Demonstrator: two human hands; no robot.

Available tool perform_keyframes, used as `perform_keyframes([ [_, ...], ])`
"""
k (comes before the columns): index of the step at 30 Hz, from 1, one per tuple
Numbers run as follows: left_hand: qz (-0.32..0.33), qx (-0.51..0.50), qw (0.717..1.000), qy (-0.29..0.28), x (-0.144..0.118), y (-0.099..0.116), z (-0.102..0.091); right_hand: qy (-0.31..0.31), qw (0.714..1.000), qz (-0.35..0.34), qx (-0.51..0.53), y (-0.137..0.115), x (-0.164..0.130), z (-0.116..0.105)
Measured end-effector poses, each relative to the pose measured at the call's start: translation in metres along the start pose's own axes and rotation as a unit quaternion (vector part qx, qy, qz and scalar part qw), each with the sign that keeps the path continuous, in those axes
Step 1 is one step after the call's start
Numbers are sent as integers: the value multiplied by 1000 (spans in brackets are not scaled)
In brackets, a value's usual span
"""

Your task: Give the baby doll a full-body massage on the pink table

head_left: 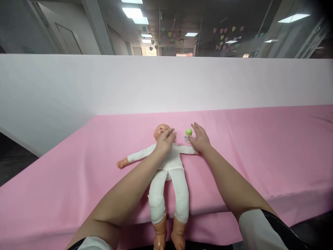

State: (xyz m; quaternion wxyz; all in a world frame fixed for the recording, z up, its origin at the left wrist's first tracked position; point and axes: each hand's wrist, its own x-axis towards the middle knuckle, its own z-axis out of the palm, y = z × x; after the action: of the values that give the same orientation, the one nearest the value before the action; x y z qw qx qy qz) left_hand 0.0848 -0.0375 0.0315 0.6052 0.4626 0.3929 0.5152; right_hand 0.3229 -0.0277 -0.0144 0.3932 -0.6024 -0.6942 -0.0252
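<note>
A baby doll (170,173) in a white cloth suit lies on its back on the pink table cover (247,149), head away from me and feet over the near edge. My left hand (165,140) rests on the doll's chin and upper chest, fingers bent. A small bottle with a green cap (188,136) stands upright just right of the doll's head. My right hand (199,139) is at the bottle, thumb touching its side and fingers spread beside it, over the doll's outstretched arm.
A tall white partition (166,83) runs along the far side of the table. The pink cover ends at a slanted left edge, with dark floor (13,163) beyond it. Ceiling lights and paper hearts hang behind the partition.
</note>
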Motion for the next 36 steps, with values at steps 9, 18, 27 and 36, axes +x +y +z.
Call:
perform_keyframes([
  [9, -188, -57, 981, 8, 40, -11, 61, -70, 997, -21, 5, -8, 4, 22],
  [18, -189, -71, 979, 23, 51, -19, 71, -60, 998, -7, 17, -9, 9, 26],
  [27, -123, -123, 984, 37, 32, -9, 53, -67, 997, -19, 12, -10, 7, 26],
  [36, -48, -204, 977, 30, -16, -4, -15, -97, 970, -204, 95, -78, -19, -3],
])
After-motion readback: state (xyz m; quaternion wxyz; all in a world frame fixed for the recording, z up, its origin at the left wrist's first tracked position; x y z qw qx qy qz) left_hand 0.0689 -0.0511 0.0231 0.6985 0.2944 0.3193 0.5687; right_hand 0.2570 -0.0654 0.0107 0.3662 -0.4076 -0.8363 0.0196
